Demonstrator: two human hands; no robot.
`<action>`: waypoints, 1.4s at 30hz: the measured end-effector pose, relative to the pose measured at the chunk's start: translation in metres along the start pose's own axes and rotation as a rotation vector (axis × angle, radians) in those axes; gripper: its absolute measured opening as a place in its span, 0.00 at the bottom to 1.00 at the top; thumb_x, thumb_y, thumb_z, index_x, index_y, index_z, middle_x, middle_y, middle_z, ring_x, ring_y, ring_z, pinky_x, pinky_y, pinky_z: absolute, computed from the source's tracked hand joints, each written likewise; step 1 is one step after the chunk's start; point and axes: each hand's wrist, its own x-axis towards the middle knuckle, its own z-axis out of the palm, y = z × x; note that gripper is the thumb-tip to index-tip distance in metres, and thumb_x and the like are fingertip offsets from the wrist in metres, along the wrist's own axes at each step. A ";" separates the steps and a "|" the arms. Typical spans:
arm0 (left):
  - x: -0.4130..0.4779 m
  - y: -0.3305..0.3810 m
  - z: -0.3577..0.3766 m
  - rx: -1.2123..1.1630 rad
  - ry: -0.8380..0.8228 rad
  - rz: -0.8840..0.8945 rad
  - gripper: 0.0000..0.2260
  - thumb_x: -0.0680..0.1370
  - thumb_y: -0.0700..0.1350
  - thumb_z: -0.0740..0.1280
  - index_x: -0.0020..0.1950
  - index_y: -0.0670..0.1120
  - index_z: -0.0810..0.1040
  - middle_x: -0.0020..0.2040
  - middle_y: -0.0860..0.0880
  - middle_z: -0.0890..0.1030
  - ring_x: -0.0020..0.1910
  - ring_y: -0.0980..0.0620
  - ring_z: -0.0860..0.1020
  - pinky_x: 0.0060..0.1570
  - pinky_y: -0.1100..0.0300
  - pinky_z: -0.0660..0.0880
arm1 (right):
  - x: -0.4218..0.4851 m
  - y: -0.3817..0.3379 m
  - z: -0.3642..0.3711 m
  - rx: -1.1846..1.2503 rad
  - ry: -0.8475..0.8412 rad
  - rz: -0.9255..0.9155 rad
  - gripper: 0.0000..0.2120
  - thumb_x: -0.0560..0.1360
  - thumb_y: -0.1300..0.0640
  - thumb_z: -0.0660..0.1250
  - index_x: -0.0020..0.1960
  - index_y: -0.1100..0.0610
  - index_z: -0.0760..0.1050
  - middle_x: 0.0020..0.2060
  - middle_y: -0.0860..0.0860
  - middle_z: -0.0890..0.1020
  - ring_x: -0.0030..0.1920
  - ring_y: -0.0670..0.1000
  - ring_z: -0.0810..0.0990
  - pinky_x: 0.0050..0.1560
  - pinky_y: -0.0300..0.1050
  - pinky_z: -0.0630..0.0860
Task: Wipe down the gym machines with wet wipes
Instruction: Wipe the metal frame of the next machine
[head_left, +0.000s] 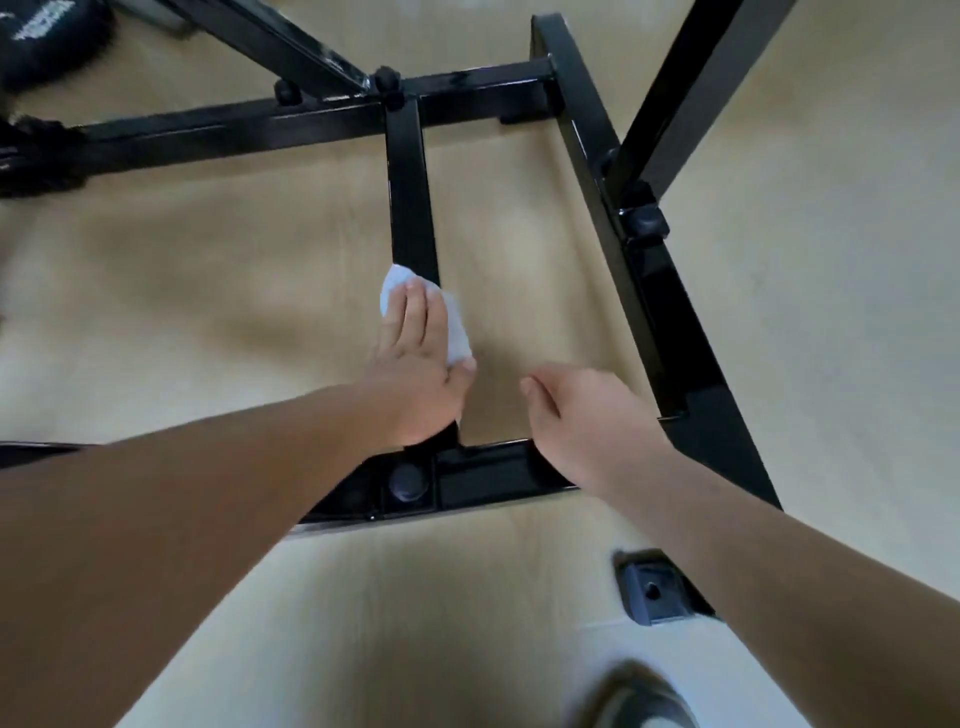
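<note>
Left hand (415, 379) flat, my fingers (410, 319) straight, pressing wipe (459, 335) on black frame bar (410, 197), right hand (582, 415) loosely curled, empty

We see bright, soft light all over the pale floor (208, 270). The black bars (410, 197) shine with little white glints. Soft grey shadows lie on the floor near the bottom. Everything looks a bit blurry, most of all at the edges, where the straight bars lean and spread out.
</note>
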 end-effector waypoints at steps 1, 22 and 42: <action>-0.013 0.009 0.010 0.003 0.005 -0.003 0.34 0.86 0.57 0.46 0.80 0.40 0.30 0.80 0.44 0.27 0.78 0.47 0.26 0.79 0.48 0.33 | -0.009 0.006 0.002 -0.001 0.052 0.000 0.18 0.85 0.49 0.56 0.36 0.48 0.65 0.32 0.47 0.73 0.35 0.53 0.74 0.31 0.46 0.62; -0.101 0.062 0.067 0.004 0.064 0.452 0.30 0.82 0.56 0.40 0.84 0.50 0.42 0.84 0.53 0.38 0.80 0.58 0.33 0.80 0.55 0.36 | -0.101 0.050 0.015 0.262 0.349 0.074 0.32 0.73 0.72 0.58 0.72 0.52 0.76 0.70 0.47 0.78 0.77 0.46 0.67 0.68 0.38 0.66; -0.095 0.058 0.054 -0.489 0.191 0.421 0.25 0.80 0.33 0.58 0.75 0.51 0.72 0.74 0.56 0.72 0.71 0.56 0.72 0.69 0.62 0.69 | -0.064 0.031 0.003 0.082 0.219 0.215 0.07 0.80 0.56 0.65 0.54 0.56 0.80 0.51 0.52 0.76 0.48 0.56 0.79 0.47 0.54 0.81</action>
